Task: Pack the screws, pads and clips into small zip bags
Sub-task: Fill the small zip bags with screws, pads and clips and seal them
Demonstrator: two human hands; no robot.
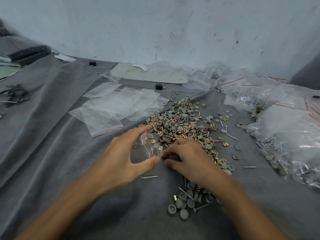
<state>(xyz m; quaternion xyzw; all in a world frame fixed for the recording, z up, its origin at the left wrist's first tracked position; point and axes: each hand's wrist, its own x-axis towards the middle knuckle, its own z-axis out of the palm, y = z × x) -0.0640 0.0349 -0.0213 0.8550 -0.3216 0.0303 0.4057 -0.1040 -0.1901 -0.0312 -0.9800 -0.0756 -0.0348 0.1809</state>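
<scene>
A heap of grey round pads, brass clips and silver screws lies on the grey cloth. My left hand holds a small clear zip bag with a red seal line, its mouth held apart between thumb and fingers; a few clips show inside it. My right hand rests at the bag's mouth with fingertips pinched on a small clip. Several empty zip bags lie flat behind the left hand. A smaller cluster of pads and screws sits under my right wrist.
Filled clear bags pile up along the right side. A loose screw lies beneath my hands. A white wall rises at the back, with a flat plastic sheet at its foot. Dark wires lie far left.
</scene>
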